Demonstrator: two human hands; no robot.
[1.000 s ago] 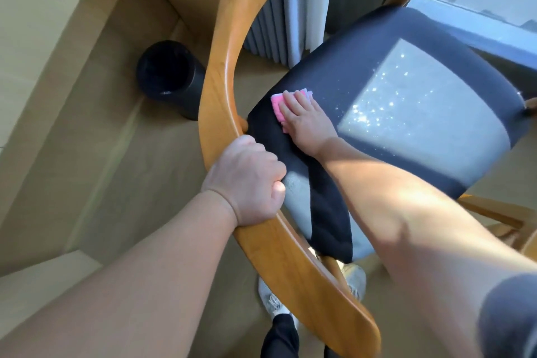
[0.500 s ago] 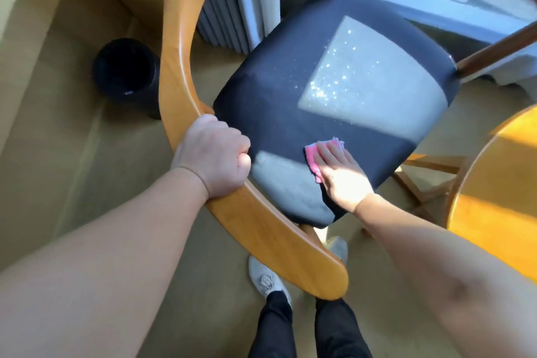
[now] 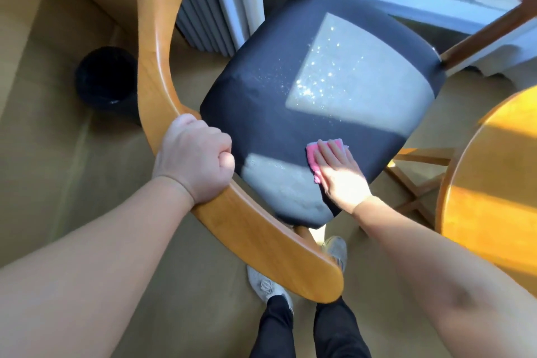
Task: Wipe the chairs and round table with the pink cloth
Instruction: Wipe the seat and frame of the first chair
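Right hand (image 3: 341,176) presses the pink cloth (image 3: 313,157) flat-fingered onto the near edge of the chair's dark seat (image 3: 279,113); left hand (image 3: 194,163) grips the wooden backrest (image 3: 162,52), beside the round worktop (image 3: 494,183).

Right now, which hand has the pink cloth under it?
The right hand, fingers flat on the pink cloth on the dark seat; the left hand grips the curved wooden backrest instead.

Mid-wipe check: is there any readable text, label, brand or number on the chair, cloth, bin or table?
None. No words, labels, brands or numbers show on the chair, pink cloth, black bin or table.
Shoes: any marking is too small to tell.
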